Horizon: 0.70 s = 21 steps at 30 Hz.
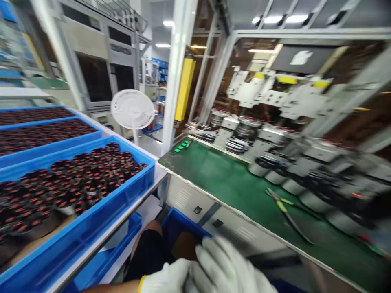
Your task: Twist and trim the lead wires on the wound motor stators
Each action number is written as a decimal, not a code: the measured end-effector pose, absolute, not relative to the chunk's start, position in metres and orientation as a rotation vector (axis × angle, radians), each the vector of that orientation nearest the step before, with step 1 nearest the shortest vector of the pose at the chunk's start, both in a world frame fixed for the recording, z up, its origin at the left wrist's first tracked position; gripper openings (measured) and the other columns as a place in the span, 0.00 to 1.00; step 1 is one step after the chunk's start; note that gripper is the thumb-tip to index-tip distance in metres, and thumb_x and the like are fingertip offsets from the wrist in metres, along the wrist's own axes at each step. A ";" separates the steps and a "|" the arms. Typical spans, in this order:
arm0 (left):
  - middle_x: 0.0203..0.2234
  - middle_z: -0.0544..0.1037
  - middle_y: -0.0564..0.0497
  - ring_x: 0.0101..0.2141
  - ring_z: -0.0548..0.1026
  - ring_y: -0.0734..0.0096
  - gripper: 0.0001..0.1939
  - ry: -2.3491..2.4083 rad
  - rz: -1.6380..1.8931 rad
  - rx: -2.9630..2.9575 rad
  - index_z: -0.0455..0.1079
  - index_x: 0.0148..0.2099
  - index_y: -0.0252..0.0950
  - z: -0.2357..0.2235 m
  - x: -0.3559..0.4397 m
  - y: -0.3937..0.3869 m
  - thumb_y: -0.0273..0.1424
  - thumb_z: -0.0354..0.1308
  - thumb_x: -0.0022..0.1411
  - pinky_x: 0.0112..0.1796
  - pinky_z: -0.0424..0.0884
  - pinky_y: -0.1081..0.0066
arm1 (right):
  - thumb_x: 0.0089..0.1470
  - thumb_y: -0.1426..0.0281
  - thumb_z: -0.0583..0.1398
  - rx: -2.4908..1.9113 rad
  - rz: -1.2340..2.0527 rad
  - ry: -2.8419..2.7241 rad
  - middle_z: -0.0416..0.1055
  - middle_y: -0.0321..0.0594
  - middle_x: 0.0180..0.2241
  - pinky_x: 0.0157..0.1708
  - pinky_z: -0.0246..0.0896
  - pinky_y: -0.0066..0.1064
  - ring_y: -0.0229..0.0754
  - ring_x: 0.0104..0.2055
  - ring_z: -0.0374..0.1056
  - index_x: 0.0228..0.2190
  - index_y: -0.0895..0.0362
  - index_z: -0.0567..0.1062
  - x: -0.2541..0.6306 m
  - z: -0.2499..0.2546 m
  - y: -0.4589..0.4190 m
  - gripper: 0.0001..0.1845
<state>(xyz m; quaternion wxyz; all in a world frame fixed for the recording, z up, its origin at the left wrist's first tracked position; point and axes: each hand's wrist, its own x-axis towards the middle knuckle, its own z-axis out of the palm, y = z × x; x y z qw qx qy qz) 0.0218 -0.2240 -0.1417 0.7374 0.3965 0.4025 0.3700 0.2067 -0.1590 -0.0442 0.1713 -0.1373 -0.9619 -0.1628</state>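
Where our left hand [167, 278] meets the right hand [230, 268] at six o'clock, we cannot tell either grip's hold; small, steady motions should suit us.

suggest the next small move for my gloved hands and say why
I'd probably ease the right hand slightly away from the left hand: they overlap in view, low in front of the green work surface, and blur hides whether anything sits between them, so parting them slowly seems the safest first move.
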 end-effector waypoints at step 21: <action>0.36 0.78 0.40 0.35 0.76 0.56 0.26 0.629 1.074 0.520 0.72 0.45 0.31 -0.138 0.019 -0.222 0.22 0.60 0.38 0.33 0.68 0.65 | 0.53 0.57 0.56 -1.729 -0.590 -2.526 0.62 0.53 0.57 0.51 0.63 0.48 0.58 0.55 0.62 0.60 0.59 0.60 0.366 -0.046 -0.074 0.36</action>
